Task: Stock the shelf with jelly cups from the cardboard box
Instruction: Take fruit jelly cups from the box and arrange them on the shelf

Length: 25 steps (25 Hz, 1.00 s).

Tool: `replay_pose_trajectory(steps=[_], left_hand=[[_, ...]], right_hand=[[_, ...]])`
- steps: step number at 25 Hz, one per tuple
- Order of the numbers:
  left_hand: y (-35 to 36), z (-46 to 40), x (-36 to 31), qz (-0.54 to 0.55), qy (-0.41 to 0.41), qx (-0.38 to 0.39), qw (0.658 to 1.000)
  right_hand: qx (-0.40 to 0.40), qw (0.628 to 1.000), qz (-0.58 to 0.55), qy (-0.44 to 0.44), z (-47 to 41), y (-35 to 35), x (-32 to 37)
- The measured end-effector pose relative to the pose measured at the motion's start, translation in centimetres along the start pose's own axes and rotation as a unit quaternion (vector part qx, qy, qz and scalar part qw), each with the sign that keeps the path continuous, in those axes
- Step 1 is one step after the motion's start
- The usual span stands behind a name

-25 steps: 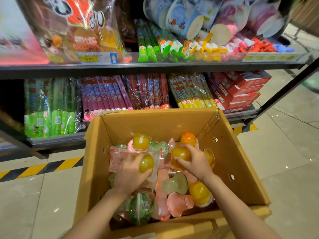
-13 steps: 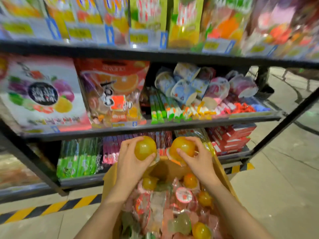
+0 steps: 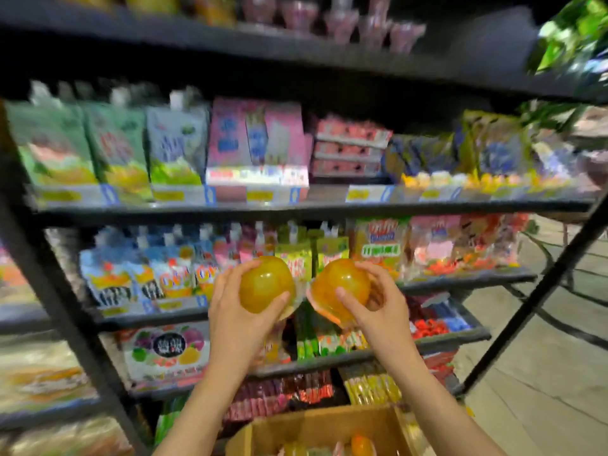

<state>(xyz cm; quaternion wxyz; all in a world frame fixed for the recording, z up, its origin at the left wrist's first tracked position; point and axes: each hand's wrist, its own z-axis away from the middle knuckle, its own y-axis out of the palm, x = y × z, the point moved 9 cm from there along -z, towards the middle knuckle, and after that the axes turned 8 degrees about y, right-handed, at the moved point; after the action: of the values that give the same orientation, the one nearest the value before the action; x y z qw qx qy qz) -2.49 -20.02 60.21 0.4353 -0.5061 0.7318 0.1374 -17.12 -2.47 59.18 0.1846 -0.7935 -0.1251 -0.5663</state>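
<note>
My left hand grips a yellow jelly cup, raised in front of the middle shelves. Beside it, my right hand grips an orange jelly cup. The two cups nearly touch. The cardboard box sits at the bottom edge of the head view, below my forearms, with a few more jelly cups showing inside. The black shelf rack fills the view ahead, blurred by motion.
Snack pouches and bags crowd every shelf level. Pink cups stand on the top shelf. A slanted black upright bounds the rack at the right, with tiled floor beyond. Another upright stands at the left.
Both hands have lifted the two jelly cups out of the box and up in front of the shelves. The view has tilted upward, so higher shelves show and the box has dropped low.
</note>
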Motion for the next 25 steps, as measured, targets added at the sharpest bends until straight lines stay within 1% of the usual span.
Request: replay_pose_trajectory(steps=[5,10,12,16,19,21,25], left_hand=[[-5.4,-6.7,-11.5,0.018,0.047,-0.02,0.999],[-9.5,-11.2,-18.4,0.009,0.087,-0.045,0.995],[-10.7,-12.9,-20.3,-0.009,0.105,-0.056,0.993],[-12.6,-16.4,-22.1,-0.06,0.125,-0.081,0.987],[-14.2,-18.6,-22.4,-0.107,0.135,-0.118,0.978],[-15.5,-19.7,-21.9,-0.129,0.128,-0.141,0.973],[-17.7,-22.5,-20.4,-0.163,0.103,-0.16,0.968]], right_hand=[[-0.009,0.998,-0.033,-0.053,-2.3,-1.4,14.0],[-0.018,0.993,-0.057,-0.104,-4.6,-1.7,23.0],[-0.002,0.991,-0.06,-0.12,-5.8,-1.1,25.7],[0.046,0.986,-0.06,-0.149,-8.7,0.4,29.4],[0.066,0.982,-0.066,-0.163,-11.5,1.9,31.1],[0.079,0.981,-0.068,-0.166,-13.4,3.5,31.6],[0.096,0.98,-0.068,-0.162,-16.6,7.1,32.7]])
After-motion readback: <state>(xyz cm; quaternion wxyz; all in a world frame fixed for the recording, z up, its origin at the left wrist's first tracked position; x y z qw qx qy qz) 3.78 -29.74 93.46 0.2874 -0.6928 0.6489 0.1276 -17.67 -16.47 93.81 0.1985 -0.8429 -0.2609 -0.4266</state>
